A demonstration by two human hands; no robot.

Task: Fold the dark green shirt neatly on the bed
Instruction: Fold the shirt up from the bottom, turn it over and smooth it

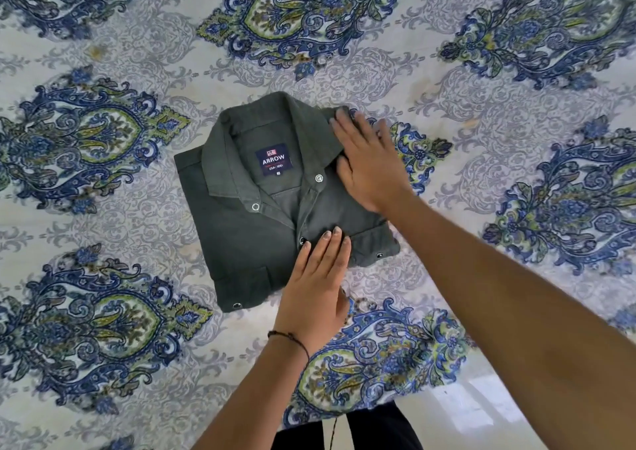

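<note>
The dark green shirt [247, 236] lies folded into a compact rectangle in the middle of the bed, collar up, with a navy brand label showing inside the neck and metal snap buttons down the front. My left hand [315, 284] rests flat on the shirt's near edge, fingers straight and together, a thin dark cord around its wrist. Over the shirt's right shoulder and collar side lies my right hand [366, 164], palm down and fingers spread. Neither hand grips the cloth.
The bed sheet [120, 71] is pale with large blue and green paisley motifs and spreads all around the shirt. The bed's near edge runs along the lower right, with pale shiny floor [457, 411] beyond it. My dark trousers [371, 429] show at the bottom.
</note>
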